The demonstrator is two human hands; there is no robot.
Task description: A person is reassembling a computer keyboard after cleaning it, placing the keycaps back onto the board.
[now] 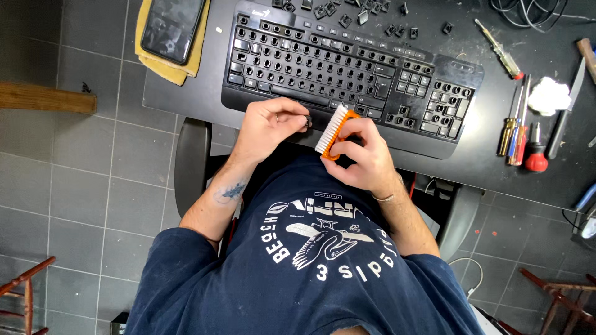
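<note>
The tiny dark thing (308, 120) between the left fingers (297, 119) is too small to tell. The right fingers (347, 133) hide part of the orange brush (331, 135).

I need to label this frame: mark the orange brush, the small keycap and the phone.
orange brush (335, 131), head view, on the white bristles above the right hand's fingers.
small keycap (308, 121), head view, on the dark cap pinched at the left hand's fingertips.
phone (172, 28), head view, middle of its dark screen.

Black table (496, 155), keyboard (347, 68), loose keycaps (366, 15), screwdrivers (515, 133), phone on cloth (172, 28)
</note>
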